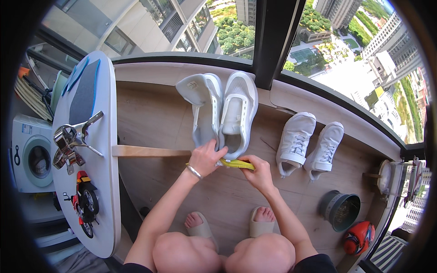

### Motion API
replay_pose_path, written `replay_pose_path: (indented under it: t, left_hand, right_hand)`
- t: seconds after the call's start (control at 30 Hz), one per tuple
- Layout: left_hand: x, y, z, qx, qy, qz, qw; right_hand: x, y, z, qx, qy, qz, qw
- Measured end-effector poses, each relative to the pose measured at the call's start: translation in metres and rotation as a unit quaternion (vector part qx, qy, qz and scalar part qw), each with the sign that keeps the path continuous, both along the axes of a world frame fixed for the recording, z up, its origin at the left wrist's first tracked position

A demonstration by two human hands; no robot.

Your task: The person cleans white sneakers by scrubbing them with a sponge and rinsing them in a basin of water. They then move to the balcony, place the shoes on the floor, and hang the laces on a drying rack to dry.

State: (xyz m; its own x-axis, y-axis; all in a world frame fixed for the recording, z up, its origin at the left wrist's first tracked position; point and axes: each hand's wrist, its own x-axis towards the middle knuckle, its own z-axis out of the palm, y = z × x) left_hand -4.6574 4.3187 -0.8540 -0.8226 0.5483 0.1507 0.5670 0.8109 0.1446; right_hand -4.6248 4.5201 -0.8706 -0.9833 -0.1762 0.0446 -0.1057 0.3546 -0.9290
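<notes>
Two white sneakers without laces, the left unlaced sneaker and the right unlaced sneaker, are side by side with their heels towards me. The left one's tongue is folded outwards. My left hand, with a silver bangle on the wrist, pinches at the left sneaker's heel, its thumb reaching across to the other heel. A yellow strip with a small white part runs below the heels and partly behind my left hand. Its right end is between the thumb and fingers of my right hand.
Another pair of white sneakers stands by the window ledge. At right are a dark planter and a red patterned object. The white table at left carries insoles, a chrome metal object and a toy motorcycle.
</notes>
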Motion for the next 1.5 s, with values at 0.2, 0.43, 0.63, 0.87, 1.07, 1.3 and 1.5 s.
replay_pose_path:
  t: [0.2, 0.43, 0.63, 0.87, 1.07, 1.3, 1.5]
  left_hand:
    - [-0.002, -0.011, -0.044, 0.017, 0.009, 0.004, 1.000]
    - [-0.005, -0.011, -0.065, 0.029, -0.024, 0.005, 0.999]
    - [0.003, -0.009, -0.061, 0.037, -0.064, 0.015, 0.997]
    - [0.014, -0.006, -0.056, -0.027, -0.015, 0.025, 0.999]
    - [0.040, -0.013, -0.056, 0.096, 0.054, 0.085, 0.990]
    - [0.060, -0.030, -0.014, 0.285, -0.011, 0.182, 0.941]
    - [0.061, -0.037, 0.039, 0.538, -0.141, 0.205, 0.805]
  right_hand:
    - [-0.001, -0.015, -0.039, 0.043, 0.004, 0.015, 0.999]
    - [-0.004, -0.018, -0.055, 0.038, -0.033, 0.030, 0.998]
    - [0.003, -0.018, -0.067, -0.022, -0.092, 0.026, 0.995]
    - [0.014, -0.022, -0.070, -0.269, -0.353, 0.013, 0.896]
    - [0.019, -0.021, -0.064, -0.272, -0.384, 0.071, 0.880]
    - [0.017, -0.022, -0.036, -0.228, -0.283, 0.203, 0.909]
    - [-0.005, -0.016, 0.034, -0.247, -0.163, 0.325, 0.898]
